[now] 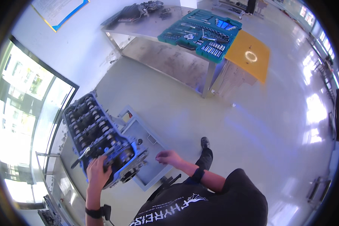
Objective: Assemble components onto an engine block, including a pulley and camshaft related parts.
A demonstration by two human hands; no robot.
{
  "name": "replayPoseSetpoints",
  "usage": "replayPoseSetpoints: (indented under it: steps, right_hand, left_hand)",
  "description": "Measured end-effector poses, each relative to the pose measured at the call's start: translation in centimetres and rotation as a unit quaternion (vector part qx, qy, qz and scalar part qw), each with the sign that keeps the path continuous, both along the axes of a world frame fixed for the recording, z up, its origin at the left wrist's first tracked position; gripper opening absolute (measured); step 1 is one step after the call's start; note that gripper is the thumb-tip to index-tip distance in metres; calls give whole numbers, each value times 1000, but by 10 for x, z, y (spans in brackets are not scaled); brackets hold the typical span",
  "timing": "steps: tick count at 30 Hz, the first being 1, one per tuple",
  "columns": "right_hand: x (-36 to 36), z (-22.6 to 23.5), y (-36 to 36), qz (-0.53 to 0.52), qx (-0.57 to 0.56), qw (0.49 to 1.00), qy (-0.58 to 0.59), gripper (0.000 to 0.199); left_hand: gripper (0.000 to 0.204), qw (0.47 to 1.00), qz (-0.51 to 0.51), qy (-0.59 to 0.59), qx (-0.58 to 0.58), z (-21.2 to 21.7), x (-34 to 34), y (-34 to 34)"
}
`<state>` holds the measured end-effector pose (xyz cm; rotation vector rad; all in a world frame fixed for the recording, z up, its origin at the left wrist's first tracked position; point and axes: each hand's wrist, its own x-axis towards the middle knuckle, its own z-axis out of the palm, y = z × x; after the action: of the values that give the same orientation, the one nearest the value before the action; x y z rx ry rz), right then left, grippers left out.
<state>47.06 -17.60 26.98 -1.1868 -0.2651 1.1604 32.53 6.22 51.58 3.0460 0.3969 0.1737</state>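
Observation:
An engine with its top uncovered, showing camshafts and a blue-edged rim, stands at the left. At its near end, my left hand is closed with the fingers bent over a ratchet wrench; its dark handle sticks out to the left, and part of the grip is hidden. My right hand hangs in the air to the right of the engine, not touching it. Its fingers are drawn together toward the thumb, and anything between the tips is too small to make out.
A grey tray stand sits beneath and right of the engine. Farther off, a metal workbench carries dark parts and an open green socket set. A yellow board adjoins it. A glass door is at the left.

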Motion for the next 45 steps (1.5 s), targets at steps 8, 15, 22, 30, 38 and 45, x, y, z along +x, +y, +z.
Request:
replayPoseSetpoints:
  steps: [8,15,22,30,38,45]
  right_hand:
    - [-160,36,20,-123,7,988,92,17]
    - [-207,53,-2,-211,-65,975,36,14]
    - [-215,59,-1,-204,-9,979,17,13]
    - [-247,43,11,-204,48,976,57,12]
    - [-261,27,7,-186,82,979,27,15]
    - [-256,23,-3,-187,84,979,-6,18]
  left_hand:
    - [36,988,-142,-44,-29,-5,-18,28]
    - [37,987,-121,-82,-71,-18,-35,46]
    - [39,989,-114,-49,-86,-16,-26,45]
    - [38,992,-84,-84,-50,-32,-27,46]
    - [38,981,-25,-77,-177,-36,-27,54]
    - [39,984,-50,-79,-153,-36,-28,53]
